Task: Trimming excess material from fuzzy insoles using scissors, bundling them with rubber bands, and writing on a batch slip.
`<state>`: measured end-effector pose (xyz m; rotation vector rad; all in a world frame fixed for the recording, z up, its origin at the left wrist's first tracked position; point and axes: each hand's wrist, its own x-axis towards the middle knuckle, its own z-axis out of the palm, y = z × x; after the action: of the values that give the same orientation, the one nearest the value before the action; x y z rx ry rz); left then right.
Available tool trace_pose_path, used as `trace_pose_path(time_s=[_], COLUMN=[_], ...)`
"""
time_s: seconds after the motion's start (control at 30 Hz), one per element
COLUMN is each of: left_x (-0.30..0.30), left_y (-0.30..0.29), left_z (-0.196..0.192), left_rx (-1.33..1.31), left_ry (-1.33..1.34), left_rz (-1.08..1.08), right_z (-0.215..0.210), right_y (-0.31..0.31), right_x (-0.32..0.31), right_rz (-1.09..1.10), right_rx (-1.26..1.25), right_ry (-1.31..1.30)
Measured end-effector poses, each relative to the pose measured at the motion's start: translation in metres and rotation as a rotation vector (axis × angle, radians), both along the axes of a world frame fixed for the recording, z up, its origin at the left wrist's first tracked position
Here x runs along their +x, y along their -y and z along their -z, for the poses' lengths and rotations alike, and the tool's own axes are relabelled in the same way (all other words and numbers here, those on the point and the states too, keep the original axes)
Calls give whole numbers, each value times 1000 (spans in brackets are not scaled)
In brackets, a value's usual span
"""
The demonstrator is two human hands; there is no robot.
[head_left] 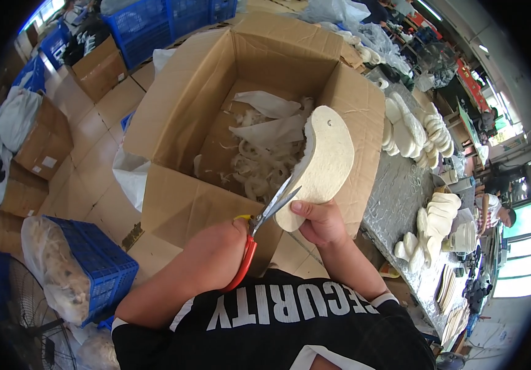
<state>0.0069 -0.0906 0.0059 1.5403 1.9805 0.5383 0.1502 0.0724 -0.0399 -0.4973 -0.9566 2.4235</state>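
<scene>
A worker's left hand (217,251) grips red-and-yellow-handled scissors (260,219), blades parted just beside the cream insole-shaped piece (328,157) that the right hand (322,223) pinches by its near end, thumb on top. Beyond both hands, an open cardboard box (197,206) holds white scraps (262,161); right of the right hand, pale pieces (441,213) lie on a workbench (392,197).

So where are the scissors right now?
In the head view, the scissors are just below centre, in the left hand, their open blades at the left edge of the pale sole-shaped piece in the right hand.
</scene>
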Motion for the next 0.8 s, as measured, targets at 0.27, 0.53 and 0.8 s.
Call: trace_pose_path(time_s=[0.27,0.53,0.8], left_x=[4,6,7], left_y=[2,1,1], left_z=[0,-6,4], left_rx=[-33,-122,-35], left_ry=[221,206,200], left_rz=[20,76,36], right_z=[-3,-8,-9], right_y=[6,9,7], right_x=[3,5,6], right_rz=[2,49,38], right_rx=[94,97,127], right_ry=[3,23,67])
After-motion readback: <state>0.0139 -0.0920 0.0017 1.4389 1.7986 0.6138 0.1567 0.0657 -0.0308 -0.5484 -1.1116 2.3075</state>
